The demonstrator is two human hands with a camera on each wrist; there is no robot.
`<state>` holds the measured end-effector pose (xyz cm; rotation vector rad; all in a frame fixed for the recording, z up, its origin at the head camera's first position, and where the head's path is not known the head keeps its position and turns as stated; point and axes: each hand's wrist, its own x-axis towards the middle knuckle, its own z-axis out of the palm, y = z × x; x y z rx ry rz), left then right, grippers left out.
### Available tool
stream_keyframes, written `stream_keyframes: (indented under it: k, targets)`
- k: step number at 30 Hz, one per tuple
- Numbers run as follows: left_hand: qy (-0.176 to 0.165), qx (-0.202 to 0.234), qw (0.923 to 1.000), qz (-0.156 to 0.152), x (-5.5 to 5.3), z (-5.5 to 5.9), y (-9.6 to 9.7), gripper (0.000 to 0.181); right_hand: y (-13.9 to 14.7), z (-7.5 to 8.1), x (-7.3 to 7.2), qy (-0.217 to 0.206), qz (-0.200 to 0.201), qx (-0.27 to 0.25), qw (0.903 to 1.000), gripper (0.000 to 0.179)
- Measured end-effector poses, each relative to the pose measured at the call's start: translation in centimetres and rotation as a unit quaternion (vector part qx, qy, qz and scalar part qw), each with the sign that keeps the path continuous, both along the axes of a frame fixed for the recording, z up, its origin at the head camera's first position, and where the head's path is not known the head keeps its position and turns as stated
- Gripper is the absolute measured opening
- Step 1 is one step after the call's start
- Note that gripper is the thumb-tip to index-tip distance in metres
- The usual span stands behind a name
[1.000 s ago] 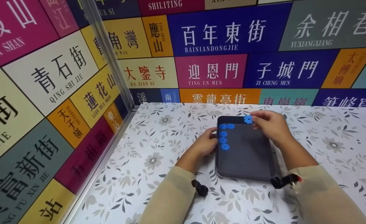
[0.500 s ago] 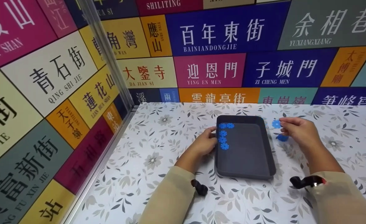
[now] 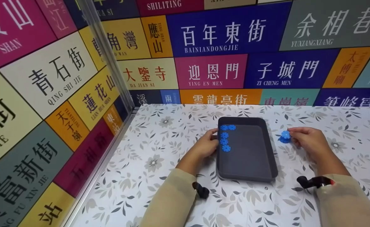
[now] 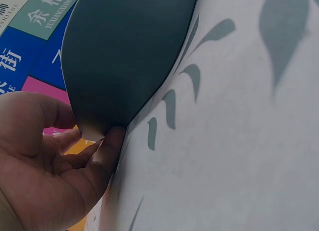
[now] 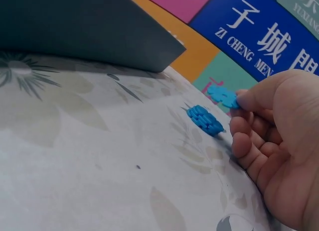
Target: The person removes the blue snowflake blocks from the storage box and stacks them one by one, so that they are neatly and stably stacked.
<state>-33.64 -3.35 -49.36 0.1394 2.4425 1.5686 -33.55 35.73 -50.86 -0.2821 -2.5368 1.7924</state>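
A dark grey rectangular tray (image 3: pixel 246 154) lies on the table, with several blue snowflake discs (image 3: pixel 226 148) inside along its left and upper left. My left hand (image 3: pixel 206 145) holds the tray by its left side. The left wrist view has the thumb and fingers of this hand (image 4: pixel 60 166) around the tray's corner (image 4: pixel 127 52). To the right of the tray, my right hand (image 3: pixel 307 140) pinches one blue snowflake disc (image 5: pixel 223 96) between thumb and fingers. Close by on the table is a small pile of blue discs (image 5: pixel 204 120), partly covered by the held one in the head view.
The table (image 3: pixel 159 195) has a white cloth with grey leaves and flowers. Walls of colourful sign panels (image 3: pixel 229 34) stand behind it and on the left, with a metal-looking frame strip (image 3: pixel 109 135) along the left edge. Both sleeves carry a black wrist device (image 3: pixel 314 182).
My right hand has moved from the tray's upper right corner out to the right and down to the blue pile, still with a disc. The left hand stays at the tray.
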Motion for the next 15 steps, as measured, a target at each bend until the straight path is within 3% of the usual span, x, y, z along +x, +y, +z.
stream_keyframes:
  k: [15]
  targets:
    - [0.004, 0.012, 0.9999, 0.001, 0.32, 0.07, 0.02, 0.061, 0.31, -0.60, -0.05, -0.010, 0.019, 0.038, 0.9991, 0.039]
